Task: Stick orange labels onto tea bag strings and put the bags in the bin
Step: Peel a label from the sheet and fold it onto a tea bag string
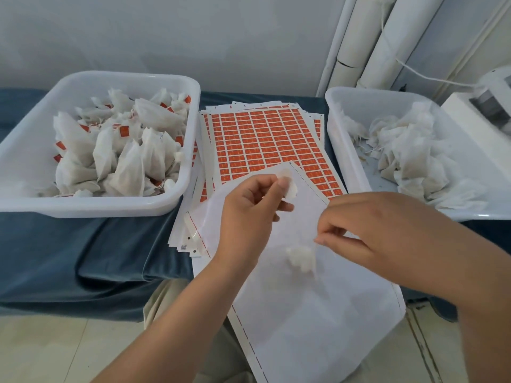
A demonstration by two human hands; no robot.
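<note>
L grip: left hand (257,205) pinches white bit (289,186).
R grip: right hand (359,233) pinches dangling tea bag (301,259), mid-frame.
Risk: weak pinch, bag prob. drops.

Blue cloth (55,244) is lying across the near surface, hanging in folds at the front edge. White pipes (392,37) are standing against the wall (193,37), back right. White machine (464,111) is sitting far right, a cord (431,76) trailing to it. Pale floor tiles (55,349) are showing below.
</note>
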